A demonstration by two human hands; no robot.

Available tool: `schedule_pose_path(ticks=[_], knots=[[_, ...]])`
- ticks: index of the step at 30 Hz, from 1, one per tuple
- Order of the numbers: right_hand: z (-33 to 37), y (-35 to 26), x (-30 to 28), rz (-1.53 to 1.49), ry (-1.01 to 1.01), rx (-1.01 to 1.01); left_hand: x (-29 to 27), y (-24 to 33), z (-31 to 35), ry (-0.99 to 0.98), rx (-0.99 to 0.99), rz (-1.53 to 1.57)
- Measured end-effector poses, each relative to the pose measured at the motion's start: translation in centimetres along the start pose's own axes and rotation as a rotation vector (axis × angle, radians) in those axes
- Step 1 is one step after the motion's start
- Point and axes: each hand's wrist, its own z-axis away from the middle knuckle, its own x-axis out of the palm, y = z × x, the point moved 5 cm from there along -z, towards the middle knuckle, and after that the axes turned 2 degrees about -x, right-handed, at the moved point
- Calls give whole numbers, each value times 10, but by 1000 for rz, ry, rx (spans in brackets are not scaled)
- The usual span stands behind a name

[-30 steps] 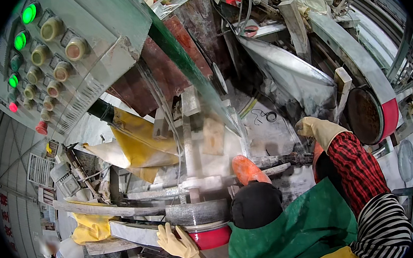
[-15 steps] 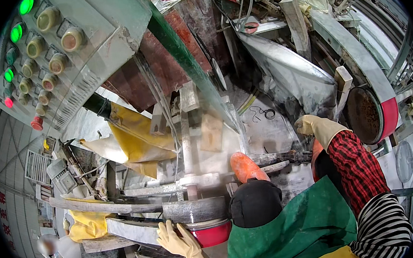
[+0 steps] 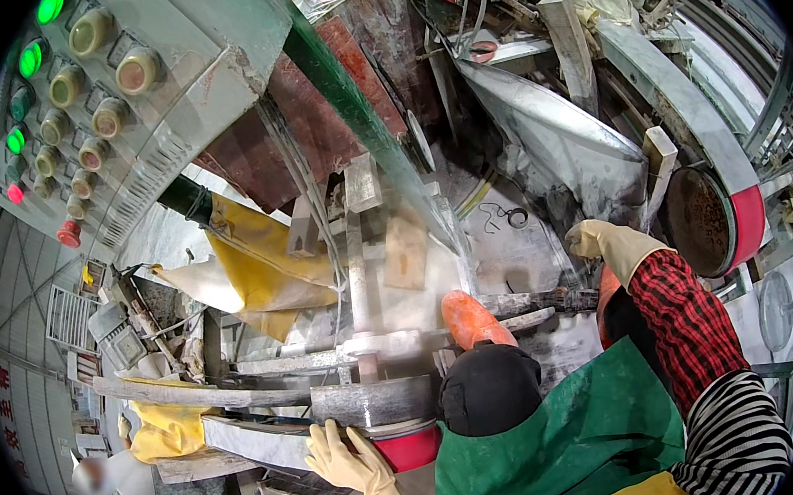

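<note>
My left hand (image 3: 348, 460), in a cream rubber glove, lies with fingers spread at the end of a long pale stone strip (image 3: 260, 440). Its fingertips are beside a grey drum (image 3: 373, 403), and a red band (image 3: 409, 450) curves just to the right. My right hand (image 3: 614, 246), gloved alike, is out to the right near the lower edge of a dusty silver metal guard (image 3: 567, 136). Those fingers are curled inward; whatever they may hold is hidden. Between the hands are my green apron (image 3: 558, 437) and orange boot (image 3: 472, 319).
A control panel (image 3: 157, 41) with lit buttons juts in at upper left. A green post (image 3: 356, 122) slants across the middle. At right, another pale strip (image 3: 688, 105) runs to a rusty round disc (image 3: 698, 221) with a red rim. Yellow sheeting (image 3: 269, 260) hangs at left.
My left hand has shifted slightly to the right, its fingers a little further apart. My right hand stays where it was.
</note>
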Motion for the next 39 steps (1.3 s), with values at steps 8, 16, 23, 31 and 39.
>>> schedule_pose_path(ticks=[8, 16, 23, 31, 39], knots=[[32, -29, -21, -28, 61, -128, -9, 14, -11, -87, 59, 91], [21, -146, -80, -208, 263, -396, -9, -12, -38, -253, 32, 273], [-18, -316, -210, -263, 633, -542, 1, 1, -26, -219, 29, 79], [-105, -403, -280, 726, 677, -436, -2, 9, -28, -132, 146, 155], [-101, -403, -307, -734, 606, -402, -4, 21, -29, -89, 142, 153]])
